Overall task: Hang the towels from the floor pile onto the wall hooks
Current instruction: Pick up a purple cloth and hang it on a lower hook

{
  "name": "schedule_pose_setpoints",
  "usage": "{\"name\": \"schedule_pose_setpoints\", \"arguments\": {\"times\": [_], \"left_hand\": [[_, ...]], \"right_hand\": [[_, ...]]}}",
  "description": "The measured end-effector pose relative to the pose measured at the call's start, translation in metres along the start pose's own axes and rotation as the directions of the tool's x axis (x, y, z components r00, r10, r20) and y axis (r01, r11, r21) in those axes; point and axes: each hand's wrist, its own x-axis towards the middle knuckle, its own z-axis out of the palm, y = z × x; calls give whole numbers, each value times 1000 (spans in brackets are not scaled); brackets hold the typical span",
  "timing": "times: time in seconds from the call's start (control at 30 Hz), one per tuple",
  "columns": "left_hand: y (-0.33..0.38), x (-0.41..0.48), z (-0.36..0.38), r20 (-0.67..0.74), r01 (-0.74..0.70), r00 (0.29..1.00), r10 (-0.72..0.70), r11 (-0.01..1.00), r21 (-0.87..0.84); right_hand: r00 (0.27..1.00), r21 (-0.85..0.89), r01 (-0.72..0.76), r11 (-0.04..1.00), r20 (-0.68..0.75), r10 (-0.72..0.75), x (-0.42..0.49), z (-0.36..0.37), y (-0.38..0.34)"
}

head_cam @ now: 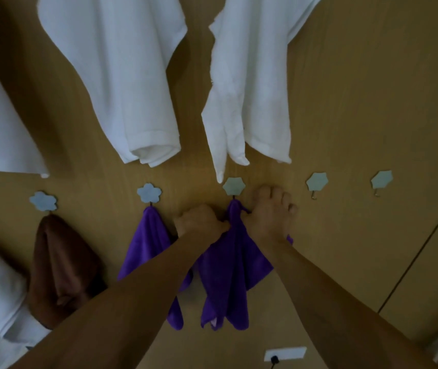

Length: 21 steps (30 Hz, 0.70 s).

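A purple towel [228, 270] hangs at the centre of the frame from a flower-shaped hook [234, 186] on the wooden wall [359, 102]. The left hand [199, 222] is curled round its upper left edge. The right hand [271, 211] pinches its top just below the hook, other fingers spread on the wall. Left of it hang a second purple towel [146, 241] and a brown towel [60, 267]; white towels [122, 75] hang above.

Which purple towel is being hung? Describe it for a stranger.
On the wall, flower-shaped hooks run below the white towels. The handled purple towel hangs on a hook near frame centre, right of the other purple towel; only it has the left hand and right hand on it.
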Motion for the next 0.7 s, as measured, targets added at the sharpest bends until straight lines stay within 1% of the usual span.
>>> {"name": "schedule_pose_setpoints", "arguments": {"times": [0.03,0.07,0.1,0.13,0.17,0.2,0.23,0.27,0.33,0.4,0.47,0.53,0.57,0.6,0.67,0.7], "left_hand": [[0,-5,3,-132,-52,989,72,987,150],[0,-11,8,-236,-104,957,168,959,263],[0,-16,13,-298,-161,916,269,926,341],[0,-17,19,-326,-243,869,372,895,374],[-1,-17,24,-308,-334,840,447,873,356],[-3,-14,28,-275,-411,836,475,874,260],[-4,-13,31,-228,-451,856,463,886,108],[-5,-13,33,-174,-456,881,441,888,-59],[-7,-17,38,-100,-428,902,419,842,-329],[-7,-24,45,-48,-360,917,397,769,-529],[-9,-27,51,34,-243,939,342,730,-638],[-14,-27,52,133,-141,942,308,722,-677],[-17,-27,52,159,-117,939,306,718,-687],[-21,-28,53,168,-108,937,305,715,-691],[-27,-31,51,186,-71,939,288,694,-716],[-29,-33,50,207,-30,940,270,673,-739]], "right_hand": [[995,-17,77,997,-57,-78,-3,0,0],[987,15,146,989,-71,-145,-5,0,0],[980,98,198,975,-53,-194,-8,2,0],[976,206,215,955,-13,-217,-10,5,1],[974,314,202,928,34,-224,-13,8,1],[972,409,178,895,67,-224,-17,9,3],[972,486,158,860,79,-223,-21,11,6],[971,546,144,825,82,-223,-25,13,8],[966,652,76,755,140,-218,-32,15,11],[943,755,-93,649,276,-185,-34,17,10],[891,807,-314,500,432,-137,-34,15,10],[811,789,-492,367,569,-136,-34,13,13],[777,767,-545,339,614,-138,-35,12,16],[756,750,-570,335,639,-143,-37,11,20],[745,751,-565,343,642,-179,-43,13,25],[742,760,-560,329,637,-208,-48,15,26]]}}
